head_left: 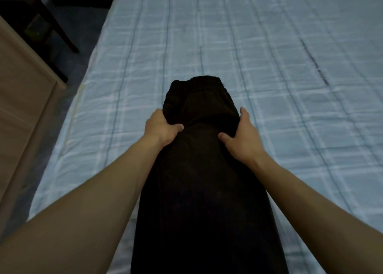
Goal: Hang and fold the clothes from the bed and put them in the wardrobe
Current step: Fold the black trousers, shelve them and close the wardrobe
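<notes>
black trousers (203, 170) lie lengthwise on the bed (269, 66), waistband at the far end. left hand (160, 128) grips the left edge just below the waistband, thumb on top, fingers curled under the cloth. right hand (241, 137) grips the right edge the same way. wooden cabinet (22, 108) sits left of the bed.

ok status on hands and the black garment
Left hand and right hand grip black garment by its sides. It lies on the bed. Nothing in the way.
</notes>
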Motion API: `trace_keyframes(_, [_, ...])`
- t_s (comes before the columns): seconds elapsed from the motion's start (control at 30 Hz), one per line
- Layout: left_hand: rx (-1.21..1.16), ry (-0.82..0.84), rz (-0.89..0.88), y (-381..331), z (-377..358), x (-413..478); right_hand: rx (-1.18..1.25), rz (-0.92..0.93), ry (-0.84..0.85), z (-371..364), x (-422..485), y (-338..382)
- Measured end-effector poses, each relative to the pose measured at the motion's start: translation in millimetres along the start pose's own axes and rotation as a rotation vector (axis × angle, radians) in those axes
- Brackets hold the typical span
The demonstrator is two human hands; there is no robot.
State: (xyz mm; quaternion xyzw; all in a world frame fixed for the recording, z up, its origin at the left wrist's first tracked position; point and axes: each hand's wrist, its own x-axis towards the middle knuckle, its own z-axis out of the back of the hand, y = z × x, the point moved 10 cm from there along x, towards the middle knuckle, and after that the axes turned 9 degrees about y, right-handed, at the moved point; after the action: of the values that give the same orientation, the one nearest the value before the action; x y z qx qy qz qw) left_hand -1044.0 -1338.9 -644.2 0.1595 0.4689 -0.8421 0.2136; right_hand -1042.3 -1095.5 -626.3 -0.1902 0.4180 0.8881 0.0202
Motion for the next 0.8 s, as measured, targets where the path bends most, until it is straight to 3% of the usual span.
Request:
trace_keyframes(0.17, [-0.152,-0.110,-0.184,-13,10,-39,0.162,0.020,-0.119,22,-12,8])
trace_keyframes(0.37, [-0.294,-0.155,-0.320,-40,48,-114,0.291,0.129,-0.015,47,-59,47])
trace_keyframes(0.6, [-0.249,-0.069,-0.490,-66,64,-244,0.354,0.350,0.067,78,-171,88])
trace_keyframes(0.8, [-0.156,-0.054,-0.636,-62,59,-350,0.256,0.486,0.087,87,-272,89])
